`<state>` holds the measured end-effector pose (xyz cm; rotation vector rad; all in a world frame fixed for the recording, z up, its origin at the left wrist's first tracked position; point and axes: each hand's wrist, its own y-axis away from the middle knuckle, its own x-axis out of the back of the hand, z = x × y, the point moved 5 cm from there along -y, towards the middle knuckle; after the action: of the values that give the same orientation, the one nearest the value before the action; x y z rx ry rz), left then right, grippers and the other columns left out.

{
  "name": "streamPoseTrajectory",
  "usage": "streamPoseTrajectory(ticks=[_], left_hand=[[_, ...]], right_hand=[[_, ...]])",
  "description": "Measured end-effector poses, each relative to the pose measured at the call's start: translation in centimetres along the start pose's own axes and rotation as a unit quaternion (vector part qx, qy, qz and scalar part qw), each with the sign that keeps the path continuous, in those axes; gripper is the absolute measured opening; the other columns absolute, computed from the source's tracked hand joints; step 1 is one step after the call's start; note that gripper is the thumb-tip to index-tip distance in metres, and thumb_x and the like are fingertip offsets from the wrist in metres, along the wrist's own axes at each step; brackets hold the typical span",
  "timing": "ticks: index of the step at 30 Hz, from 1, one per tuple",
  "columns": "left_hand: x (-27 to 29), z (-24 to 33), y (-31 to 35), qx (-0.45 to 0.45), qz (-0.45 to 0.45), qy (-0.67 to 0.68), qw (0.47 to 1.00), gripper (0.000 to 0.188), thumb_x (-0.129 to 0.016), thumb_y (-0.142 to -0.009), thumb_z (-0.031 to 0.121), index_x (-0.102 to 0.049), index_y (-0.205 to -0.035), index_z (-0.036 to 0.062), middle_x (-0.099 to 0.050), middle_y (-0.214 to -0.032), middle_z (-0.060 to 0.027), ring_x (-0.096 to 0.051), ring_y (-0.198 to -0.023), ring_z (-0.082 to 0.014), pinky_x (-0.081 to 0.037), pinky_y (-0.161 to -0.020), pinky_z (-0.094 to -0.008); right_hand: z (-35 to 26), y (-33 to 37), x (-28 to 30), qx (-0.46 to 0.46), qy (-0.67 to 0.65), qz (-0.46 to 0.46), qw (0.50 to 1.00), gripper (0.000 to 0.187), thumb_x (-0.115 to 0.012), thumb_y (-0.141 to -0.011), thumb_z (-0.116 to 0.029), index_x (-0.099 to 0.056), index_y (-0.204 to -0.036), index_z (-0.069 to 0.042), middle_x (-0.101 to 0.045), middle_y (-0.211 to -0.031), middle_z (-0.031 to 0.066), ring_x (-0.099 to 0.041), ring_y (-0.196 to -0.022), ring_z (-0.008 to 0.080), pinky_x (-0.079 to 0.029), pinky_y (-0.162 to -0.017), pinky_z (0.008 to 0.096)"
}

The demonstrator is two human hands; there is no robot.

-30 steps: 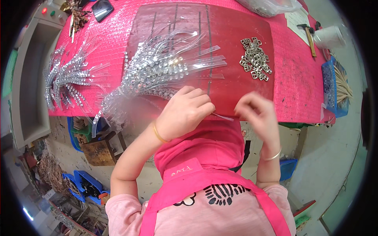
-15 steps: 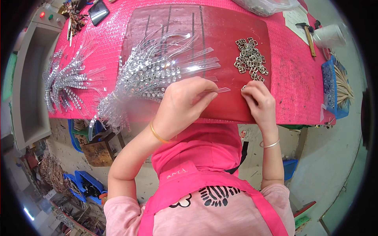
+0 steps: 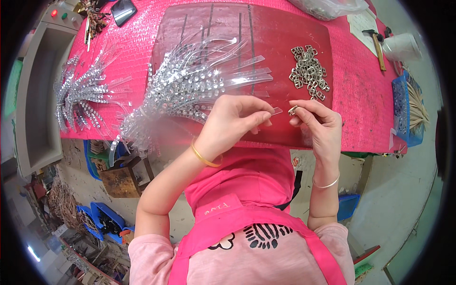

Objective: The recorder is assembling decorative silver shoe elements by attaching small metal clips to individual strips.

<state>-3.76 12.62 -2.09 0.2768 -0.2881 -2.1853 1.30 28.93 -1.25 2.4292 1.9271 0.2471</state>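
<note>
Between the thumb and fingers of my left hand (image 3: 240,116) is a clear plastic strap, whose tip (image 3: 277,111) sticks out to the right. My right hand (image 3: 319,121) pinches a small metal buckle (image 3: 293,110) just beyond that tip, with a slight gap between them. Left of my left hand a large bundle of clear straps studded with rhinestones (image 3: 178,78) fans across the dark red mat (image 3: 275,38). A pile of metal buckles (image 3: 308,69) lies on the mat above my right hand.
A smaller rhinestone strap bundle (image 3: 80,95) lies on the pink table cover (image 3: 354,114) at the left. Far right are a hammer (image 3: 378,50), a white cup (image 3: 401,45) and a blue basket of pale sticks (image 3: 407,109). A phone (image 3: 123,12) rests at the back left.
My right hand has turned and lifted a buckle from near the pile, holding it up by the strap tip. The left hand keeps the strap. The whole view has shifted slightly.
</note>
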Motion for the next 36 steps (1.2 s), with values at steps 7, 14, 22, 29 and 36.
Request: streamPoseTrajectory(ticks=[7, 14, 22, 29, 36], left_hand=[[0.2, 0.2, -0.3, -0.022, -0.041, 0.044, 0.998, 0.015, -0.057, -0.079, 0.006, -0.062, -0.087, -0.0051, -0.061, -0.070, -0.0060, -0.055, -0.061, -0.0078, -0.045, -0.055, -0.0221], [0.9, 1.5, 0.4, -0.109, -0.026, -0.150, 0.982, 0.014, -0.057, -0.076, 0.006, -0.061, -0.085, -0.0048, -0.062, -0.071, -0.0109, -0.058, -0.066, -0.0103, -0.047, -0.059, -0.0250], [2.2, 1.1, 1.2, -0.113, -0.007, -0.167, 0.979, 0.015, -0.060, -0.076, 0.012, -0.062, -0.082, -0.0019, -0.061, -0.071, -0.0125, -0.058, -0.064, -0.0153, -0.045, -0.059, -0.0285], [2.3, -0.2, 4.4, 0.030, 0.055, 0.012, 0.998, 0.020, -0.060, -0.081, 0.014, -0.062, -0.086, -0.0047, -0.061, -0.067, -0.0054, -0.054, -0.057, -0.0094, -0.043, -0.051, -0.0229], [2.8, -1.1, 5.4, 0.056, 0.002, 0.143, 0.988, 0.020, -0.056, -0.082, 0.009, -0.058, -0.096, -0.0064, -0.060, -0.073, -0.0059, -0.055, -0.062, -0.0091, -0.046, -0.058, -0.0224]], right_hand=[[0.7, 0.0, -2.5, -0.052, -0.162, -0.043, 0.984, 0.015, -0.057, -0.081, -0.004, -0.062, -0.094, 0.002, -0.062, -0.076, 0.0070, -0.057, -0.059, 0.0086, -0.046, -0.054, 0.0192], [0.8, 0.6, -3.1, -0.065, -0.182, -0.054, 0.980, 0.015, -0.058, -0.081, -0.004, -0.062, -0.093, 0.003, -0.063, -0.076, 0.0076, -0.056, -0.058, 0.0082, -0.045, -0.053, 0.0181], [1.3, 1.1, -5.1, -0.083, -0.187, -0.056, 0.977, 0.015, -0.059, -0.079, -0.002, -0.062, -0.093, 0.002, -0.063, -0.077, 0.0068, -0.056, -0.058, 0.0087, -0.046, -0.053, 0.0191], [-2.8, 2.9, -7.3, 0.266, 0.204, 0.010, 0.942, 0.016, -0.061, -0.072, 0.005, -0.061, -0.087, 0.000, -0.058, -0.071, 0.0101, -0.058, -0.061, 0.0175, -0.046, -0.053, 0.0274], [-2.1, 2.0, -7.4, 0.208, 0.114, -0.013, 0.971, 0.016, -0.064, -0.069, 0.004, -0.062, -0.084, 0.001, -0.058, -0.071, 0.0085, -0.059, -0.064, 0.0160, -0.047, -0.053, 0.0261]])
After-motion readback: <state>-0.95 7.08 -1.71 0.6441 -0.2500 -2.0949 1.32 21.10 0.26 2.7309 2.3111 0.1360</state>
